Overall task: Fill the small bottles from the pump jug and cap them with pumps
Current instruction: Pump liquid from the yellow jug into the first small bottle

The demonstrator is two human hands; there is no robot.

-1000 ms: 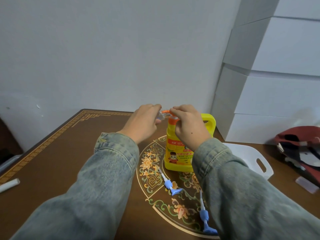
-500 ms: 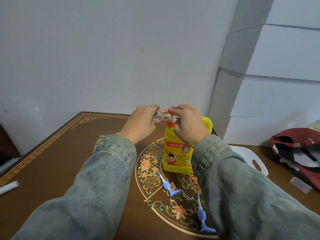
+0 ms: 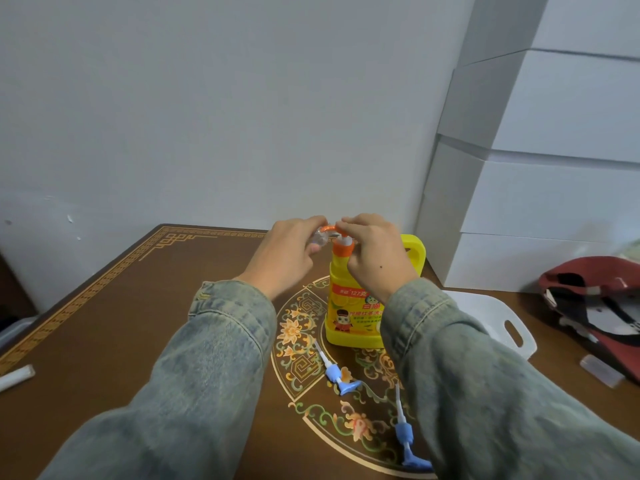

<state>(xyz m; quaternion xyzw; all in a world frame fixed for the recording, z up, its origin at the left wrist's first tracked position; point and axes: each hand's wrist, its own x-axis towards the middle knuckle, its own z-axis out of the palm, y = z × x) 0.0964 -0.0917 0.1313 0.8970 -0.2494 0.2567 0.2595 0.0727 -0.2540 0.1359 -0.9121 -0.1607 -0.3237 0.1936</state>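
A yellow pump jug (image 3: pixel 349 306) with an orange collar stands on the brown table (image 3: pixel 104 323). My right hand (image 3: pixel 374 258) rests on top of its orange pump head, fingers curled over it. My left hand (image 3: pixel 284 258) holds a small clear bottle (image 3: pixel 320 237) up under the pump's spout; most of the bottle is hidden by my fingers. Two blue pump caps with white tubes lie on the table in front of the jug, one (image 3: pixel 337 374) near its base and the other (image 3: pixel 405 434) closer to me.
A white plastic basket (image 3: pixel 509 327) sits right of the jug, partly behind my right sleeve. White boxes (image 3: pixel 536 202) are stacked at the back right. A red cap (image 3: pixel 595 299) lies at the far right. A white stick (image 3: pixel 15 375) lies at the left edge.
The pump head has risen, showing its white stem above the orange collar. Both hands stay at the spout. The view has shifted slightly.
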